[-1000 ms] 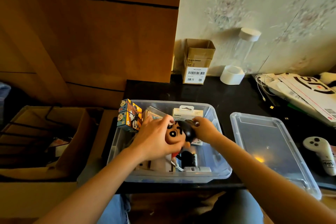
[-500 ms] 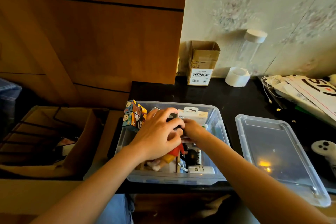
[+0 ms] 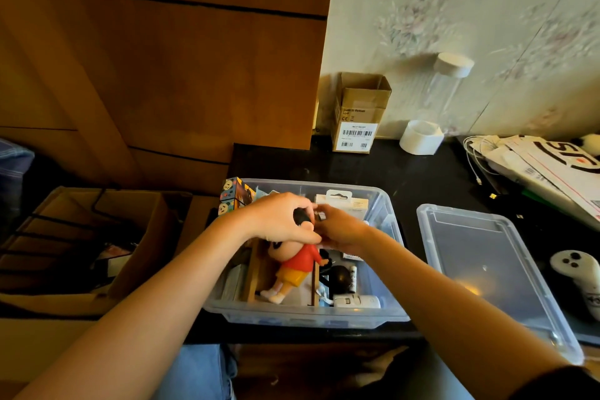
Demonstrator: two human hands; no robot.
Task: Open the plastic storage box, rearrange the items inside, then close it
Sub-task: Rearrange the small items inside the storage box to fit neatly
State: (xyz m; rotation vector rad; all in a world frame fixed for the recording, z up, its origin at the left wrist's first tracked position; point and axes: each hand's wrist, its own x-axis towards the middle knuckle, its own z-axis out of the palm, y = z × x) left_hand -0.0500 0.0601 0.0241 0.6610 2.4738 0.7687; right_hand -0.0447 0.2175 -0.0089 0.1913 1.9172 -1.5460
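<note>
Lying in my open plastic storage box [image 3: 383, 318] on the black counter [image 3: 406, 172], the cartoon figure [image 3: 293, 266] is resting between two wooden slats. My left hand [image 3: 279, 221] is curling its fingers [image 3: 300, 203] around its dark head; my right hand [image 3: 342, 230] is pinching beside it. A white packet [image 3: 344, 206] and colourful cubes [image 3: 235, 196] are crowding the far end. I am keeping the lid [image 3: 487, 269] alongside, right.

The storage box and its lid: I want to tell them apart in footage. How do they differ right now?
The storage box is deep and holds a figurine and other items; the lid is shallow and bare. Both hands, left and right, work inside the box; the lid lies untouched to its right. Both are clear plastic, on the dark table.
</note>
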